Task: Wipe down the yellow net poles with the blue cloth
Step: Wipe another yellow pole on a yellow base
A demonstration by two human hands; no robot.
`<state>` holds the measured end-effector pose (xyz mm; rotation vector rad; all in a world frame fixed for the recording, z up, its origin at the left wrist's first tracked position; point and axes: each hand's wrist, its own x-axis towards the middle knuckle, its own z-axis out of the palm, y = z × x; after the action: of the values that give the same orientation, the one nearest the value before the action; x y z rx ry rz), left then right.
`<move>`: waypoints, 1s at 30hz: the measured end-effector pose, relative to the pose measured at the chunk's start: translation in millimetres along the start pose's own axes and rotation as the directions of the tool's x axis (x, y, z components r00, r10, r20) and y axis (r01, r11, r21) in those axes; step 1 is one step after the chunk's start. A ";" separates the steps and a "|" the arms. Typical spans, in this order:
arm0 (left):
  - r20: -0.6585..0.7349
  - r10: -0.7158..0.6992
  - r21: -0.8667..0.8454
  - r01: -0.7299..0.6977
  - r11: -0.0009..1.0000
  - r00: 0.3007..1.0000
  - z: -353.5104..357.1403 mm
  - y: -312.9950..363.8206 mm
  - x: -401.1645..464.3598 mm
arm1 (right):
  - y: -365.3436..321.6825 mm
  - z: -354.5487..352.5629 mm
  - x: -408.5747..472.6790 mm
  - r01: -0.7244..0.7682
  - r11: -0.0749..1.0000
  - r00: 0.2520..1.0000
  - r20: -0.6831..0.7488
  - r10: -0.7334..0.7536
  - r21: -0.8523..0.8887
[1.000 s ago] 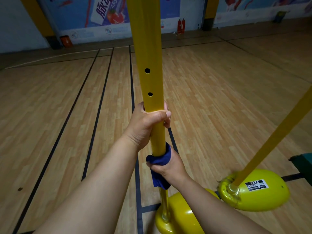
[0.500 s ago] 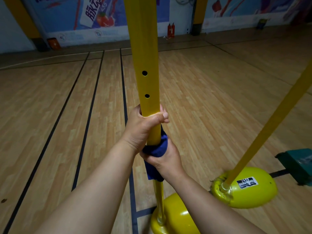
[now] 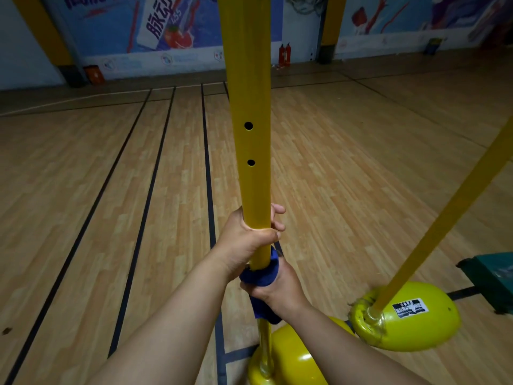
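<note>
Both hands grip one upright yellow pole on a wooden gym floor

The floor (image 3: pixel 97 218), wood with dark lines, fills the view; the near pole (image 3: pixel 251 93) stands upright in a yellow base (image 3: pixel 294 359), and a second pole (image 3: pixel 455 201) leans out of another yellow base (image 3: pixel 410 315) on the right. The left hand (image 3: pixel 247 240) is curled round the near pole, and just below it, touching, the right hand (image 3: pixel 274 284) holds the blue cloth (image 3: pixel 259 276) wrapped around the same pole, one end hanging down
</note>
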<state>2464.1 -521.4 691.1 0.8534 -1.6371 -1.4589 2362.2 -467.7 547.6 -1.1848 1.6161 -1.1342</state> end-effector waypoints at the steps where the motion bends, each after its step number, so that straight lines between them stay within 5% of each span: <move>1: 0.002 -0.005 -0.012 0.005 1.000 1.000 -0.3 -1.2 -0.1 | 1.1 -0.2 0.7 0.000 1.000 1.000 0.006 0.000 0.001; 10: -0.012 -0.055 -0.009 0.054 0.998 0.998 0.9 1.9 -2.1 | -1.4 -2.6 0.6 -0.016 1.000 1.000 0.026 0.016 -0.007; 20: 0.033 -0.086 -0.048 0.087 0.995 0.996 -0.1 2.2 -1.6 | -39.8 5.3 -1.5 0.125 0.973 0.981 -0.169 -0.093 0.196; 30: 0.090 -0.056 -0.028 0.059 0.998 0.994 -3.8 0.7 -0.6 | -24.6 9.7 -6.6 0.085 0.990 0.980 -0.186 -0.063 0.112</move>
<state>2467.7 -522.6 691.9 0.8352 -1.6636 -1.5785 2378.6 -466.9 569.3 -1.0968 1.6252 -1.4026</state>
